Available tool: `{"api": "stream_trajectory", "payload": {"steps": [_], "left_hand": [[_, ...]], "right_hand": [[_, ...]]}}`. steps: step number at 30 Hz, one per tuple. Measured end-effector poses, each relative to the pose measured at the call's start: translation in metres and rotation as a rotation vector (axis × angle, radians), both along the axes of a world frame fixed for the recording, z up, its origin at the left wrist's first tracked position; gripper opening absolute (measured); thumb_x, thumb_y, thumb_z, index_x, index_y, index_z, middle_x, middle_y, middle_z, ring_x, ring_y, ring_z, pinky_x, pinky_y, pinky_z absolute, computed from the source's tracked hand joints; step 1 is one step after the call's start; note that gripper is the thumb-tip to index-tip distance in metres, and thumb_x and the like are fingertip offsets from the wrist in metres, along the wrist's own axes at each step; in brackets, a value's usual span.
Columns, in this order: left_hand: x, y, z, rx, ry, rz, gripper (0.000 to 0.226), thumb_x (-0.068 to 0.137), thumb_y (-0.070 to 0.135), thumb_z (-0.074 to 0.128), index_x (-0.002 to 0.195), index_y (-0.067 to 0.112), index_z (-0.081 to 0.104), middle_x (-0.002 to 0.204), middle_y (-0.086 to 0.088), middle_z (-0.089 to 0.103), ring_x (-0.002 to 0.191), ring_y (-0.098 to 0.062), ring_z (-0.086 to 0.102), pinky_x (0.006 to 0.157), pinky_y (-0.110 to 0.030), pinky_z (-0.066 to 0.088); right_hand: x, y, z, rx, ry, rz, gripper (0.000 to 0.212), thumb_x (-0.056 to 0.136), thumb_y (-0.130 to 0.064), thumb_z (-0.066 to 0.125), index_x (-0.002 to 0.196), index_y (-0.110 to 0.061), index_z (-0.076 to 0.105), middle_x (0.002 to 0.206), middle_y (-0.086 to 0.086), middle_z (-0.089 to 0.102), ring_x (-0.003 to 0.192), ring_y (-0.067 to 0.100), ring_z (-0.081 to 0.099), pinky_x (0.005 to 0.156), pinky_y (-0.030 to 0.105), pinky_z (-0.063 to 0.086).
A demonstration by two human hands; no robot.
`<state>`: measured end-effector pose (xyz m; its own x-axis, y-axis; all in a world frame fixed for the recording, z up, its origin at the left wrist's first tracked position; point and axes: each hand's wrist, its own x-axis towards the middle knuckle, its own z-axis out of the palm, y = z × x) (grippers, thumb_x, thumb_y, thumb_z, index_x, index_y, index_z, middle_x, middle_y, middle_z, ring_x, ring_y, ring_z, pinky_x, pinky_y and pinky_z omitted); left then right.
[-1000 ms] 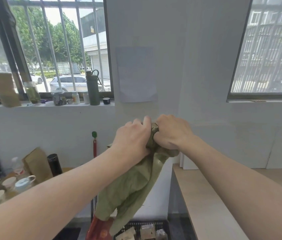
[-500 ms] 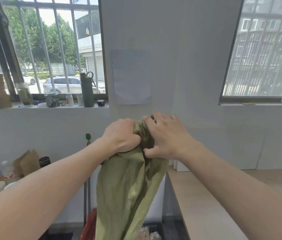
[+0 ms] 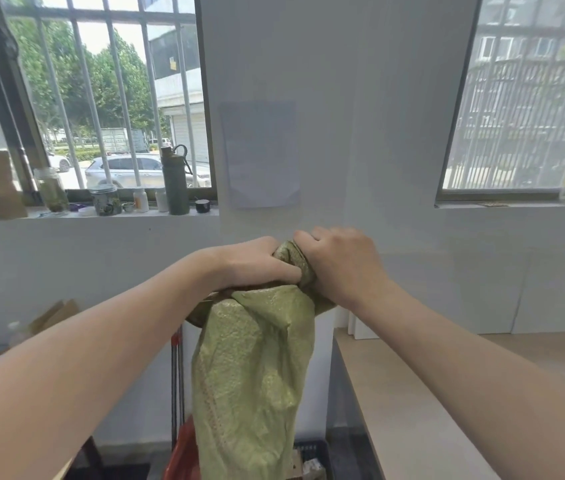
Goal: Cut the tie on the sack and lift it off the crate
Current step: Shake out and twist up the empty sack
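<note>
The green sack (image 3: 253, 375) hangs down the centre of the frame, its bunched top gripped by the left hand (image 3: 257, 263) and right hand (image 3: 340, 268), both curled tight. Its hidden lower end could snag the dark crate (image 3: 314, 450) at bottom centre, dragging contents out.

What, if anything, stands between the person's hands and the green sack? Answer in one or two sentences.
Nothing visible does. The left hand and the right hand both grip the bunched top of the green woven sack directly, and the rest hangs below them.
</note>
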<state>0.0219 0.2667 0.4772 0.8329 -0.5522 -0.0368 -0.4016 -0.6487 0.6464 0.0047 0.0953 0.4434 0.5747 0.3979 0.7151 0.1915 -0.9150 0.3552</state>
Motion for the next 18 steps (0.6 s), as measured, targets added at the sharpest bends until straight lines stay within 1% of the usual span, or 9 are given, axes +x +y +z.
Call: {"api": "stream_trajectory", "payload": {"steps": [2,4,6,8,9,11,13,15,18], "left_hand": [[-0.004,0.002,-0.001,0.068,-0.078,-0.004,0.032,0.071,0.042,0.080,0.072,0.013,0.068,0.067,0.005,0.070,0.063,-0.015,0.066,0.065,-0.033,0.057],[-0.007,0.004,-0.004,0.156,-0.217,0.003,0.041,0.062,0.056,0.088,0.084,0.023,0.076,0.079,0.009,0.077,0.076,-0.012,0.073,0.075,-0.034,0.063],[-0.011,0.005,-0.009,0.306,-0.431,0.036,0.057,0.054,0.068,0.086,0.094,0.030,0.071,0.088,0.011,0.074,0.086,-0.014,0.070,0.078,-0.038,0.061],[-0.015,0.005,-0.015,0.429,-0.638,0.150,0.061,0.058,0.067,0.083,0.100,0.027,0.061,0.092,0.007,0.067,0.089,-0.022,0.066,0.077,-0.040,0.058],[-0.017,0.004,-0.020,0.447,-0.703,0.208,0.056,0.064,0.059,0.081,0.100,0.024,0.055,0.090,0.004,0.063,0.087,-0.026,0.065,0.075,-0.041,0.056],[-0.022,0.003,-0.029,0.445,-0.805,0.292,0.048,0.074,0.047,0.076,0.098,0.020,0.045,0.080,0.001,0.056,0.076,-0.029,0.062,0.063,-0.038,0.051],[-0.024,0.002,-0.037,0.429,-0.917,0.326,0.048,0.077,0.044,0.074,0.097,0.020,0.038,0.072,0.003,0.053,0.066,-0.026,0.058,0.053,-0.033,0.040],[-0.024,0.004,-0.040,0.424,-0.985,0.327,0.050,0.077,0.049,0.072,0.097,0.022,0.036,0.070,0.004,0.055,0.063,-0.026,0.058,0.050,-0.031,0.037],[-0.023,0.008,-0.037,0.421,-1.018,0.309,0.041,0.082,0.056,0.066,0.094,0.024,0.043,0.070,0.004,0.057,0.065,-0.026,0.059,0.055,-0.032,0.043]], "right_hand": [[-0.002,0.003,0.001,-0.008,0.080,-0.013,0.034,0.054,-0.017,0.079,0.071,-0.018,0.049,0.056,0.001,0.054,0.043,0.029,0.051,0.046,0.023,0.020],[-0.004,0.004,0.003,0.014,0.178,-0.067,0.027,0.069,-0.024,0.072,0.078,-0.022,0.047,0.065,-0.002,0.055,0.056,0.030,0.056,0.047,0.025,0.022],[-0.009,0.005,0.009,0.066,0.287,-0.114,0.016,0.078,-0.023,0.064,0.082,-0.025,0.049,0.069,-0.004,0.048,0.065,0.030,0.054,0.052,0.028,0.030],[-0.012,0.006,0.014,0.160,0.365,-0.146,0.011,0.077,-0.022,0.063,0.077,-0.023,0.052,0.070,-0.005,0.050,0.066,0.028,0.052,0.057,0.030,0.036],[-0.013,0.007,0.016,0.214,0.400,-0.161,0.010,0.076,-0.021,0.063,0.074,-0.021,0.053,0.069,-0.005,0.054,0.064,0.027,0.054,0.056,0.029,0.036],[-0.013,0.007,0.019,0.316,0.479,-0.185,0.007,0.073,-0.018,0.063,0.071,-0.019,0.057,0.068,-0.003,0.060,0.060,0.023,0.059,0.052,0.026,0.039],[-0.013,0.006,0.022,0.412,0.557,-0.183,0.004,0.072,-0.017,0.063,0.070,-0.018,0.060,0.067,-0.001,0.064,0.058,0.022,0.062,0.051,0.025,0.044],[-0.012,0.005,0.024,0.479,0.623,-0.167,0.005,0.071,-0.020,0.064,0.068,-0.017,0.061,0.064,-0.001,0.064,0.055,0.023,0.064,0.049,0.024,0.044],[-0.012,0.005,0.023,0.536,0.737,-0.135,0.011,0.067,-0.019,0.068,0.064,-0.015,0.057,0.059,0.000,0.062,0.054,0.026,0.064,0.048,0.025,0.044]]}}
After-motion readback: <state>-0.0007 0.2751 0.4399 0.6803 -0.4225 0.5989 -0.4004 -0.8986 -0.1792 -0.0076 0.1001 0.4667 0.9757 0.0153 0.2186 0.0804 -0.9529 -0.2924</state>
